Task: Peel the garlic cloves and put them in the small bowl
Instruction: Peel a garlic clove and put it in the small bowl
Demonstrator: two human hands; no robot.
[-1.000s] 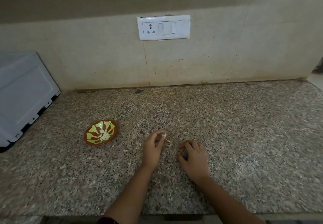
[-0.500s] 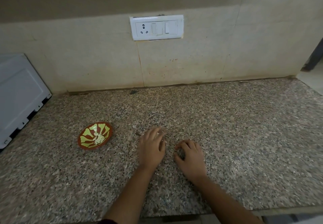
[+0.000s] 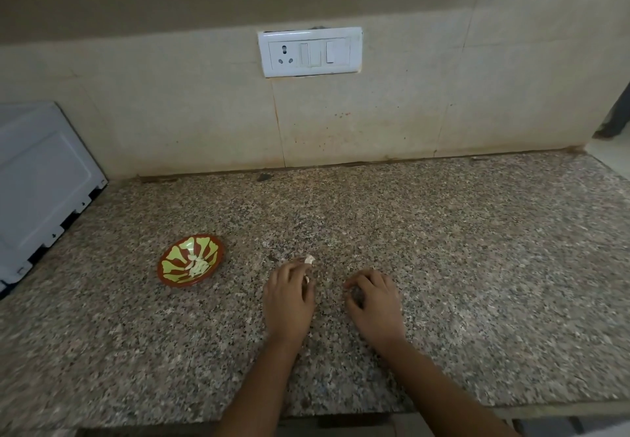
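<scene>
The small bowl (image 3: pixel 163 268), red-brown with a yellow-green pattern, sits on the granite counter left of my hands, with pale peeled garlic cloves (image 3: pixel 198 266) inside. My left hand (image 3: pixel 289 297) lies palm down with its fingers bent. A white bit of garlic clove (image 3: pixel 306 279) shows pinched at its thumb side. A pale scrap of garlic (image 3: pixel 309 259) lies at its fingertips. My right hand (image 3: pixel 373 300) rests just to the right with curled fingers, tips on the counter. What is under them is hidden in shadow.
A white appliance (image 3: pixel 41 191) stands at the far left against the tiled wall. A white socket and switch plate (image 3: pixel 310 51) is on the wall above. The counter's front edge (image 3: pixel 341 416) runs below my forearms. The counter ends at the right (image 3: pixel 610 170).
My left hand turned palm down and lowered toward the counter with the clove; a pale scrap now lies at its fingertips. My right hand stayed put. The view shifted slightly.
</scene>
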